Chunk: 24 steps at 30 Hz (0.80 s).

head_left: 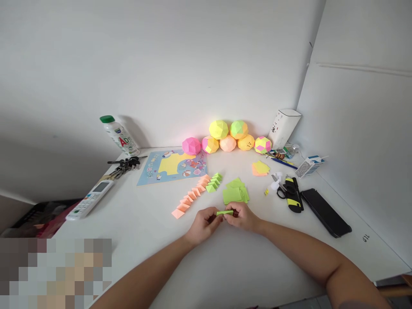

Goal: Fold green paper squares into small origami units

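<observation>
Between my two hands is a small folded strip of green paper (224, 213), held just above the white table. My left hand (204, 223) pinches its left end, and my right hand (243, 216) pinches the right end. Right behind my hands lies a loose stack of green paper squares (234, 193). To the left of that stack, a short row of folded green paper units (214, 182) stands beside a longer diagonal row of folded peach paper units (191, 195). My fingertips partly hide the strip's ends.
Several faceted paper balls (219, 129) are piled against the wall. A blue printed sheet (146, 171), a bottle (120, 136), keys (124, 165) and a remote (92, 199) lie left. Scissors (281, 189), a yellow-black cutter (292, 197), a phone (326, 212) and yellow-orange sheets (260, 168) lie right.
</observation>
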### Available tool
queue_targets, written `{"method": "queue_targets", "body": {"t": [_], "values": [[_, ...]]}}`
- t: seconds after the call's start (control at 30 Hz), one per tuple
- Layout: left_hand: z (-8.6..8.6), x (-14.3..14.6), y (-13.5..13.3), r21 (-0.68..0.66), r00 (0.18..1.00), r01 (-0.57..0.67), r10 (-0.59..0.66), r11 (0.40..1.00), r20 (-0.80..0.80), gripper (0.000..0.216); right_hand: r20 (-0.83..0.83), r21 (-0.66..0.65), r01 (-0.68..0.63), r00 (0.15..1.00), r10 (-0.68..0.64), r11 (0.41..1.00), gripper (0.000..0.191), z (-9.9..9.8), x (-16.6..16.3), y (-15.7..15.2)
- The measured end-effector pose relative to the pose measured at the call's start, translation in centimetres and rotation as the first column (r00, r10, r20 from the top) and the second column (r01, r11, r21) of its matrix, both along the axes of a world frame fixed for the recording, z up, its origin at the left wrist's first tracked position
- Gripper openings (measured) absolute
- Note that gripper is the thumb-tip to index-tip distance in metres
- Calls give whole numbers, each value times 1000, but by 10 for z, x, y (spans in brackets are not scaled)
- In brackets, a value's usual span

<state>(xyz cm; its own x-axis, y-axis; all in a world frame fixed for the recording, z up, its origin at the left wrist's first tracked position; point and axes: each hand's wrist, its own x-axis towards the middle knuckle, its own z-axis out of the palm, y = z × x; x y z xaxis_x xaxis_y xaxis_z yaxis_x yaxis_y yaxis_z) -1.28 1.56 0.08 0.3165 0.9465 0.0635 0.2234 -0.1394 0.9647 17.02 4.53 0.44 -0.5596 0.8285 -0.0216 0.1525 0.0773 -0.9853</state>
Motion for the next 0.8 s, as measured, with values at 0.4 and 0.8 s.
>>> {"method": "queue_targets", "body": {"t": [0.4,0.8], "values": [[-3,-1,3,-175,977,-131,158,976,145,36,-64,-48,23,998,-26,999,31,4,1,4],[-2,-4,3,-172,979,-114,139,979,146,36,-92,11,91,992,-90,996,30,-2,1,1]]}}
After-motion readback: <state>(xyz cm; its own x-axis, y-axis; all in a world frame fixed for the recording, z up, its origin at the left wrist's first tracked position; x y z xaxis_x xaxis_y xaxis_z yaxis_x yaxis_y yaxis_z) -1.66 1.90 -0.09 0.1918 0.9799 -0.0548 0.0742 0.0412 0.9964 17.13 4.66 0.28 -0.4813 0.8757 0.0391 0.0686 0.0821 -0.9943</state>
